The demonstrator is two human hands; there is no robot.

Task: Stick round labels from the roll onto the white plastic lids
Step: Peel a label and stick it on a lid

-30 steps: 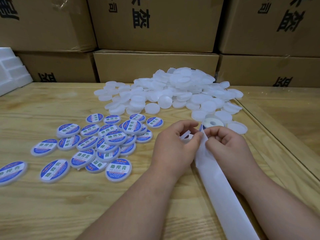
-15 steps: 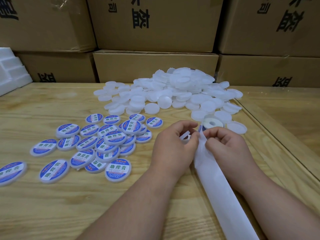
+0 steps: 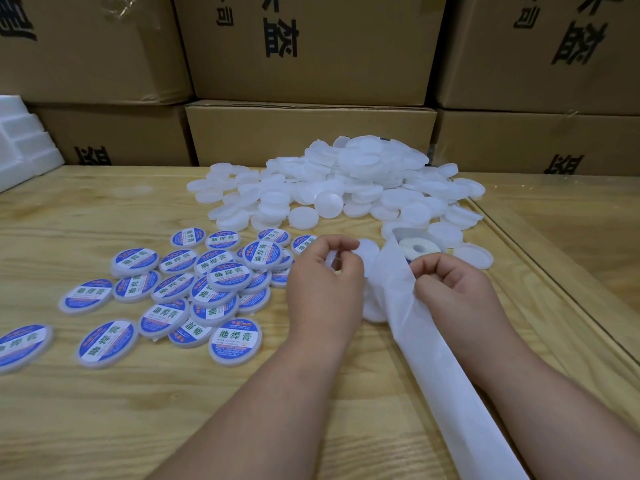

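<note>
A heap of plain white lids (image 3: 346, 181) lies at the back of the wooden table (image 3: 104, 427). Several lids with blue round labels (image 3: 221, 282) are spread at the left. My left hand (image 3: 323, 289) grips a white lid (image 3: 370, 252), which it mostly hides. The label roll (image 3: 419, 249) sits just beyond my right hand (image 3: 453, 289). That hand pinches the white backing strip (image 3: 450, 368), which runs toward the bottom right. A blue label edge shows at the right fingertips.
Stacked cardboard boxes (image 3: 311, 133) wall off the far side of the table. White foam blocks (image 3: 20, 147) sit at the far left. A raised wooden edge (image 3: 561, 299) runs along the table's right side.
My hands were together at the strip; now they are apart. The left hand has moved left with the lid, and the right hand has pulled the strip slightly right.
</note>
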